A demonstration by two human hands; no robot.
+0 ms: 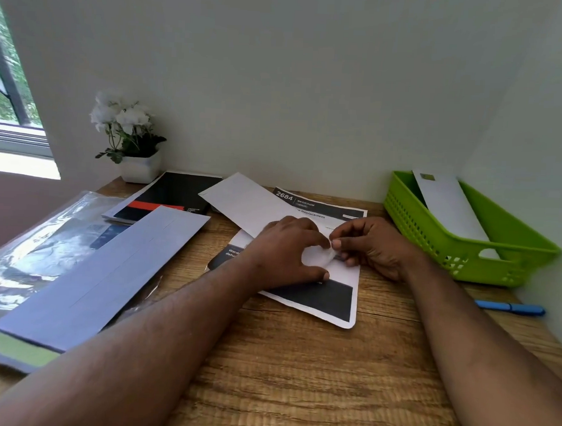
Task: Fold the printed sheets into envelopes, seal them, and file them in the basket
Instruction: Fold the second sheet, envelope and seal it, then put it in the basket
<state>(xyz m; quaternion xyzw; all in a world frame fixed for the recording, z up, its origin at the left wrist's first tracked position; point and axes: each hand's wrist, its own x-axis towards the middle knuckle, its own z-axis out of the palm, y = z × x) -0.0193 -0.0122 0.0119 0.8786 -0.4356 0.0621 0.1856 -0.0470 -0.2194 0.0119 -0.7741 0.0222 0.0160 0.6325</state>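
Note:
A white envelope lies slantwise over a stack of printed sheets in the middle of the wooden desk. Above them my left hand curls round a small round translucent thing that looks like a roll of clear tape. My right hand meets it from the right, thumb and forefinger pinching the roll's edge or the tape's end. The green basket stands at the right against the wall, with one white envelope leaning in it.
A pile of blank envelopes lies on a clear plastic sleeve at the left. Behind it are a black notebook and a potted white flower. A blue pen lies by the right wall.

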